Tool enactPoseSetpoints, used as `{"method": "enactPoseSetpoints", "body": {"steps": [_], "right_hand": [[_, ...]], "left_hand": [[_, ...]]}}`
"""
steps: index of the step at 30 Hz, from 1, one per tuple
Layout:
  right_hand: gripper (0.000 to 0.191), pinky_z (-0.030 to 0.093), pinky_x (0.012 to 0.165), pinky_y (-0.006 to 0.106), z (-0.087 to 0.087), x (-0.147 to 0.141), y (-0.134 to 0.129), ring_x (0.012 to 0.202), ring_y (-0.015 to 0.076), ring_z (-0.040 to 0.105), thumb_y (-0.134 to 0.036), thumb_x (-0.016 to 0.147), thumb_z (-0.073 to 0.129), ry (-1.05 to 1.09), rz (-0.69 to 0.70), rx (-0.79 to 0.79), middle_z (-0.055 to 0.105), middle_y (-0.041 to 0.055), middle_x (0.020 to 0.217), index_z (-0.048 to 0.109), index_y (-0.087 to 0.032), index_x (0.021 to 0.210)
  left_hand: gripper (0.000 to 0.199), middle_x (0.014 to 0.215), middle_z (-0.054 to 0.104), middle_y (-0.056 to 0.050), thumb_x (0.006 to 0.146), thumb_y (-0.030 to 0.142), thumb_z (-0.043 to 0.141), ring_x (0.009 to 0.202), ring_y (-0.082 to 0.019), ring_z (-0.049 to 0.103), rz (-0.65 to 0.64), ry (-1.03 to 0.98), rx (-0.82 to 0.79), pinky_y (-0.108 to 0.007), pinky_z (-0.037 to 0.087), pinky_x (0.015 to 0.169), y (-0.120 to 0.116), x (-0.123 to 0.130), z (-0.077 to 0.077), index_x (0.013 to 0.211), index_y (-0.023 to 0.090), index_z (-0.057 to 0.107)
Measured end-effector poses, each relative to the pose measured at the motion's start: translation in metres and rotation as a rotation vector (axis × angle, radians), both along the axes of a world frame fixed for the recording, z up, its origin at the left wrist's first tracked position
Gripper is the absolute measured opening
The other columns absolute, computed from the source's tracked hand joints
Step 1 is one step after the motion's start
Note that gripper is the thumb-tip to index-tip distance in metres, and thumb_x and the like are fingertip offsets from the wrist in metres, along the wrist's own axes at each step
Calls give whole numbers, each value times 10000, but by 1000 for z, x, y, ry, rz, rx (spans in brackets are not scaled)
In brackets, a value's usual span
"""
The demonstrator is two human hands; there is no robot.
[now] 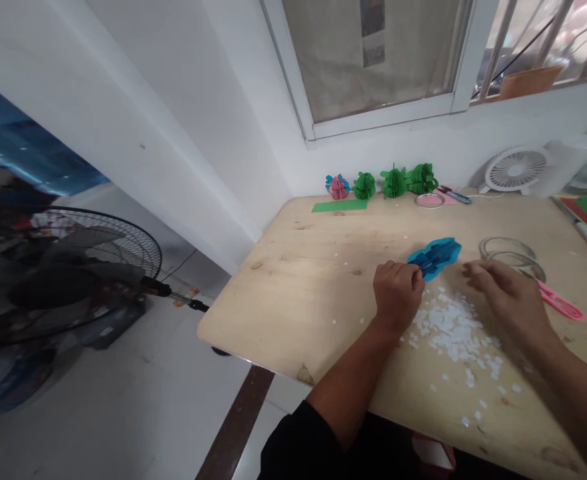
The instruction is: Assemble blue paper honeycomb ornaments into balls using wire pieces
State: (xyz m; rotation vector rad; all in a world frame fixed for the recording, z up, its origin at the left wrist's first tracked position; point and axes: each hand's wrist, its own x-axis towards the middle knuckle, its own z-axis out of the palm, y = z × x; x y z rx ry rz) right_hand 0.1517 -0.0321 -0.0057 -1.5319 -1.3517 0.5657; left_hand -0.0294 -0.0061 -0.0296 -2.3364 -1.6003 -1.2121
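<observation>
My left hand (398, 287) is closed on one end of a blue paper cutout (437, 256) with wavy edges, holding it just over the table. To its right, my right hand (508, 287) is apart from the cutout, thumb and fingertips pinched together. Whatever is between those fingertips is too small to make out. Below and between both hands lies a spread of small white paper bits (453, 327). Close to my right hand are some pale rings (508, 248) and a pink-handled tool (561, 301), partly hidden by the hand.
Along the wall stand a pink-and-blue paper figure (338, 187) and several green paper figures (394, 182). A green strip (339, 207), a cutter knife (454, 195) and a small white fan (516, 169) are at the table's (293, 287) back. A large floor fan (98, 247) stands left.
</observation>
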Motion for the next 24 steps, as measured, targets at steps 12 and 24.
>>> {"method": "enactPoseSetpoints", "body": {"steps": [12,24], "right_hand": [[336,564,637,329,-8,-23,-1,688,190,648,-529,646,844,603,240,-220,729,19,761,743,-241,789],[250,567,715,403,-3,-8,2,713,244,677,-435,648,853,725,317,-207,719,32,735,710,-261,758]], "left_hand": [[311,640,611,-56,964,194,454,722,-206,589,-100,190,173,-372,385,674,-15,15,6,699,201,616],[288,734,666,-64,991,307,433,751,-185,618,-151,-305,162,-349,477,736,-25,9,17,870,182,661]]}}
